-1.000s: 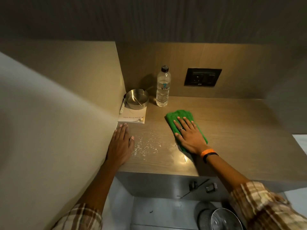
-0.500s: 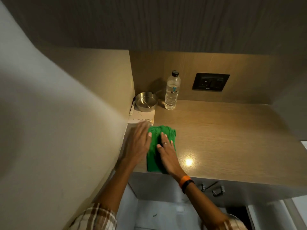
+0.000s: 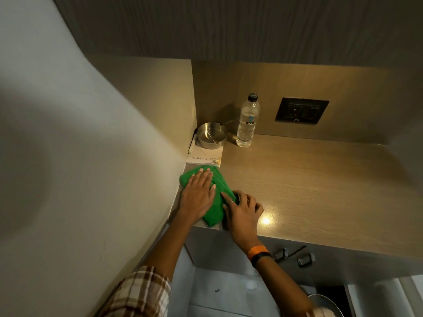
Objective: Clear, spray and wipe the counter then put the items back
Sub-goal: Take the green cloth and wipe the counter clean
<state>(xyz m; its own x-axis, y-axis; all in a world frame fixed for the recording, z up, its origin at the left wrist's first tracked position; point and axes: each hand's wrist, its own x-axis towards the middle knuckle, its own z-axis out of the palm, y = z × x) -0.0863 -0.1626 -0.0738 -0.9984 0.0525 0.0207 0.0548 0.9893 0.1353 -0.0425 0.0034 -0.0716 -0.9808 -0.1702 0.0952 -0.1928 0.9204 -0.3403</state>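
While both hands press on the green cloth (image 3: 215, 202) at the counter's (image 3: 309, 179) front-left corner, we note the left hand (image 3: 198, 195) flat with fingers extended, the right hand (image 3: 242, 211) curled, pinching the cloth's edge. Notepad (image 3: 204, 156), ashtray (image 3: 211, 135) and 1 bottle (image 3: 247, 122) stand behind.

You're at a built-in counter nook in what looks like a hotel room.

You've got a wood-grain counter (image 3: 309, 175) boxed in by matching panels, a dark socket plate (image 3: 301, 110) set in the back wall, and guest-style items tucked in the corner: a sealed water bottle (image 3: 246, 121), a steel ashtray (image 3: 211, 138) sitting on a printed notepad (image 3: 204, 157), with a pen (image 3: 192, 145) beside it against the side panel.
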